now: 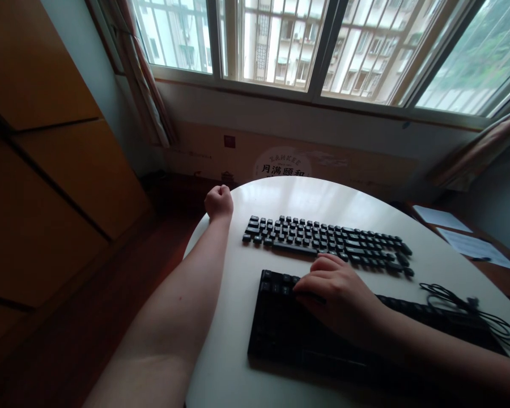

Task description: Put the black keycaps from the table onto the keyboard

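A round white table (246, 374) carries a black keyboard base (280, 334) near me and, farther off, a laid-out set of black keycaps (323, 238) in keyboard rows. My right hand (340, 294) lies palm down on the upper part of the keyboard base, fingers pointing left onto its top rows. My left hand (219, 202) is curled into a fist at the table's far left rim, arm stretched out, and nothing shows inside it.
A black cable (471, 309) coils at the table's right side. Papers (471, 243) lie on a brown surface to the right. Orange wooden cabinets (46, 170) stand at left, with a barred window (306, 45) and curtains ahead.
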Available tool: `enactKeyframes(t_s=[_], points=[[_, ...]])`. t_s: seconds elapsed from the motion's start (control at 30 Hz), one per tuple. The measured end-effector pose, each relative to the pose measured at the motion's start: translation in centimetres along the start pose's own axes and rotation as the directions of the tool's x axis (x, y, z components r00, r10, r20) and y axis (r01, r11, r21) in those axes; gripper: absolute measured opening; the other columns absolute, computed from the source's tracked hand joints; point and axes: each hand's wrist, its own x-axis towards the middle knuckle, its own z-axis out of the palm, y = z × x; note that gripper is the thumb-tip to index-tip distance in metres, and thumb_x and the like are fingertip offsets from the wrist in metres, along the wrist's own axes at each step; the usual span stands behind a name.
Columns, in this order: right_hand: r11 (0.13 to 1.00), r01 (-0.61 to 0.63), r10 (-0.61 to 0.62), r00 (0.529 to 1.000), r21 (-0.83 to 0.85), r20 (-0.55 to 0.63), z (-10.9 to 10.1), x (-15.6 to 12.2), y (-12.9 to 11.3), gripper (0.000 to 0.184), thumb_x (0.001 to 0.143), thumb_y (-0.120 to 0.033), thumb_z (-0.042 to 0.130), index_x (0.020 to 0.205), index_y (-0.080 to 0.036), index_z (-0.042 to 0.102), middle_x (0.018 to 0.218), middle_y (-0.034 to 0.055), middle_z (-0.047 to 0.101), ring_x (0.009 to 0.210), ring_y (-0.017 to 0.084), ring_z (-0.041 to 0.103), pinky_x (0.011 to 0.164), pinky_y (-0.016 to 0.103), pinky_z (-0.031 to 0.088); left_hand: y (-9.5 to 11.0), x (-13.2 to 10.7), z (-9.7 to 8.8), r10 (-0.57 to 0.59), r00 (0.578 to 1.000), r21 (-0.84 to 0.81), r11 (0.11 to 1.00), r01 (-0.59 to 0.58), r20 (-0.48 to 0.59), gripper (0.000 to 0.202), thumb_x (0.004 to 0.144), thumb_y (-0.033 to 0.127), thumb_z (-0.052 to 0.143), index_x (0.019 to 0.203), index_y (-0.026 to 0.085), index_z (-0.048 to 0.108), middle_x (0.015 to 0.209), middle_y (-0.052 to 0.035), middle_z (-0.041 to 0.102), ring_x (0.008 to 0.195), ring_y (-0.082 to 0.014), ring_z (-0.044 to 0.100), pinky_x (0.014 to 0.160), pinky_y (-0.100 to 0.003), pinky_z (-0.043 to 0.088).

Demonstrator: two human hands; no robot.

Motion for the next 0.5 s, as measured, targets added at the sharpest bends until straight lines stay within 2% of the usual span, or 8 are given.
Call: enactKeyframes(t_s=[0.3, 0.5], points=[[0.998, 0.051, -0.050, 0.998, 0.029, -0.035, -0.22, -0.02, -0.32, 0.024, 0.103, -0.019, 0.061, 0.080, -0.020, 0.070, 0.084, -0.0007, 0.072, 0.078, 0.020, 0.058, 0.079, 0.039, 0.040, -0.01, 0.05, 0.05, 0.001, 1.000, 0.002, 1.000, -0.001, -0.007, 0.033, 0.089, 0.035, 0.045, 0.061, 0.022, 0.054, 0.065, -0.0037, 0.062, 0.067, -0.0204, 0.055, 0.064, -0.030, 0.036], [0.994, 0.045, -0.037, 0.995, 0.100, -0.088, 0.67, -0.35, 0.09, 0.013, 0.099, -0.014, 0.065, 0.089, -0.020, 0.071, 0.092, -0.0012, 0.073, 0.080, 0.020, 0.057, 0.082, 0.040, 0.040, -0.02, 0.04, 0.05, 0.011, 1.000, 0.000, 1.000, -0.011, -0.013, 0.032, 0.089, 0.035, 0.045, 0.061, 0.022, 0.054, 0.065, -0.0037, 0.062, 0.067, -0.0203, 0.055, 0.064, -0.030, 0.036]])
